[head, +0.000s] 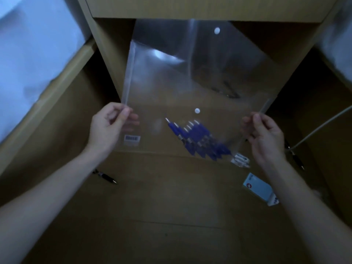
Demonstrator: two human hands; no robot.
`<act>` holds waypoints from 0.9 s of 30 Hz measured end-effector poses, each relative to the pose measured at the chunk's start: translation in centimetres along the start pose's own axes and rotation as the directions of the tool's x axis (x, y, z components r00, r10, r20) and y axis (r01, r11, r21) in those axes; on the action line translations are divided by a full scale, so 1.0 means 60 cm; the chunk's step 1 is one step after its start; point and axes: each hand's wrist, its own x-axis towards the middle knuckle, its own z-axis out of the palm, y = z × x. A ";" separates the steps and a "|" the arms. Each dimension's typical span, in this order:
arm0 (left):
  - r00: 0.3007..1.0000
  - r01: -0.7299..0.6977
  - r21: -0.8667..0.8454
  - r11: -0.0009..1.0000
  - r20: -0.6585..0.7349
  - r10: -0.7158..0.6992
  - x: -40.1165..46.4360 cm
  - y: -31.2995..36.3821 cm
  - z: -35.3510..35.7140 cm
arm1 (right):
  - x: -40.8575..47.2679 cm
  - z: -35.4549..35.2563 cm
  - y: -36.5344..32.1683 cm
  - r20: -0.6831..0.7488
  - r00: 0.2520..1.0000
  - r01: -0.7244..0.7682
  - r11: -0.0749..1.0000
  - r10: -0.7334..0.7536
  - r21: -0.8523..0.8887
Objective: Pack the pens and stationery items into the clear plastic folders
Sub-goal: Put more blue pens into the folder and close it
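Observation:
A clear plastic folder (190, 77) with white snap buttons hangs in the air over a brown surface, its flap raised at the top. My left hand (110, 126) pinches its left edge and my right hand (262, 132) pinches its right edge. Several blue pens (198, 139) lie bunched in the folder's lower right part. A barcode sticker (132, 139) shows at the folder's lower left corner. A small white packet (241, 160) sits at the lower right corner; I cannot tell whether it is inside the folder.
A black pen (106, 176) lies on the brown surface (171, 216) at the left. Another dark pen (296, 158) lies right of my right wrist. A light blue box (261, 189) rests lower right. A grey cable (323, 124) runs at the right. Wooden furniture edges (190, 8) stand behind.

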 end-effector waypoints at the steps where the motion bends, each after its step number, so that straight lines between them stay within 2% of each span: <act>1: 1.000 0.003 -0.002 1.000 0.001 -0.003 -0.003 -0.002 -0.003 | -0.005 0.001 -0.002 0.008 1.000 0.006 1.000 -0.006 -0.008; 8: 0.998 0.028 -0.094 0.995 -0.055 -0.034 -0.013 -0.008 -0.004 | 0.002 0.001 -0.020 0.021 0.998 0.062 0.996 -0.063 0.058; 12: 0.992 0.122 0.000 0.993 0.016 -0.122 -0.017 -0.034 -0.011 | 0.008 0.010 0.016 -0.005 1.000 -0.014 1.000 0.014 0.022; 15: 0.983 0.180 -0.003 0.984 0.039 -0.180 -0.024 -0.049 -0.012 | 0.004 0.017 0.034 0.024 0.999 -0.026 1.000 0.026 -0.016; 18: 0.986 0.163 -0.027 0.986 0.016 -0.163 -0.029 -0.040 -0.011 | -0.005 0.012 0.028 0.020 1.000 -0.015 1.000 0.014 0.021; 22: 0.993 0.068 -0.124 0.990 -0.090 -0.080 -0.027 -0.016 -0.008 | -0.009 0.021 0.012 0.046 0.999 0.008 0.988 -0.016 0.157; 25: 0.983 0.075 -0.094 0.993 -0.159 -0.089 -0.012 -0.010 -0.008 | -0.013 0.034 0.024 0.031 0.998 -0.053 0.989 0.050 0.135; 27: 0.984 0.071 -0.081 0.994 -0.155 -0.083 -0.005 -0.011 -0.008 | -0.013 0.045 0.026 0.061 0.997 -0.051 0.990 0.044 0.128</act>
